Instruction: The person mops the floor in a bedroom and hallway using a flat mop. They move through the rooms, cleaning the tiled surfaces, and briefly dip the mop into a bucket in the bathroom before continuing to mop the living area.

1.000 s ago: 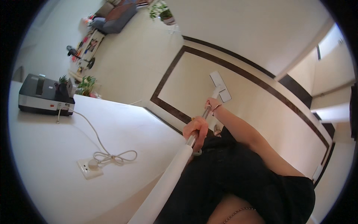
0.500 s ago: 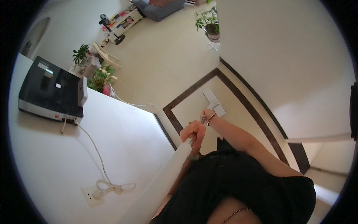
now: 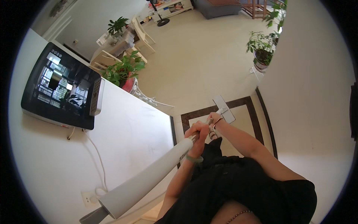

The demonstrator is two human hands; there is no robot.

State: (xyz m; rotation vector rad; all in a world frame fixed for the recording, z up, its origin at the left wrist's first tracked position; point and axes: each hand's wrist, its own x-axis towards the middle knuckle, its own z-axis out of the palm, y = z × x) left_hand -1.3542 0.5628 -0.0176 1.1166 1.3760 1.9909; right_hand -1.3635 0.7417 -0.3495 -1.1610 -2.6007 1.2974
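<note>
A flat mop with a thick white handle (image 3: 147,173) runs slantwise from the lower left up to the middle of the view. My left hand (image 3: 197,132) is closed around its pole, just past the white part. Farther down the pole, my right hand (image 3: 215,118) is wrapped round it too. Beyond my right hand the pale rectangular mop head (image 3: 225,110) lies on the floor, over the dark border strip (image 3: 238,102). My right hand and wrist hide part of the pole's lower end.
On the white wall (image 3: 138,127) at left hangs a black water dispenser (image 3: 63,87), its cord running to a socket (image 3: 89,198). A potted plant (image 3: 125,69) on a white stand is past the wall's end. Another wall (image 3: 313,93) rises at right, near a second plant (image 3: 261,52).
The mop head has moved farther off, onto the dark border. My view has shifted forward and turned, showing more of the handle's near end. Both hands keep their grip.
</note>
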